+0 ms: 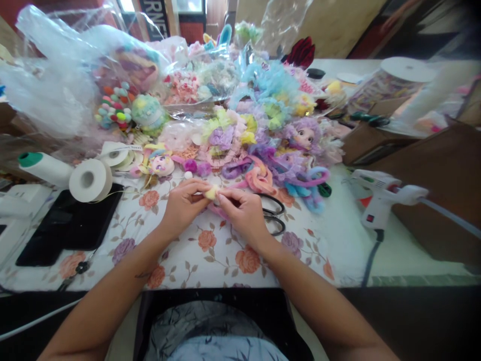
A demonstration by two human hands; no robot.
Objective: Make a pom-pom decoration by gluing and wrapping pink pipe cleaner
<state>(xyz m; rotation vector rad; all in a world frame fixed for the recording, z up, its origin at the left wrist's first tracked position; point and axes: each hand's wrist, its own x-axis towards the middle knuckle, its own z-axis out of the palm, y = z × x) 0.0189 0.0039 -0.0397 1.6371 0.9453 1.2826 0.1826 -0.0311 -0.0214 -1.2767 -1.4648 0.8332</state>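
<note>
Between my two hands is a small, fuzzy, pale yellow piece (pixel 212 192), pinched by the fingers of both. My left hand (pixel 187 203) grips its left side, and my right hand (pixel 243 209) grips it from the right. Part of the yellow piece is hidden by my fingertips, so its exact kind is unclear. A pink fuzzy strip (pixel 218 210) shows just below my fingers. Beside my right hand lie black-handled scissors (pixel 275 225), their blades covered by the hand. Behind my hands are purple pompoms (pixel 190 165) and a small white ball (pixel 188 175).
A heap of fuzzy stems, ruffled fabric and doll heads (pixel 303 136) spreads across the back of the flowered cloth (pixel 180 271). To the left lie ribbon rolls (pixel 101 181), a thread cone (pixel 45 168) and a black phone (pixel 80 225). A white glue gun (pixel 379 198) stands right, near a cardboard box (pixel 439 190).
</note>
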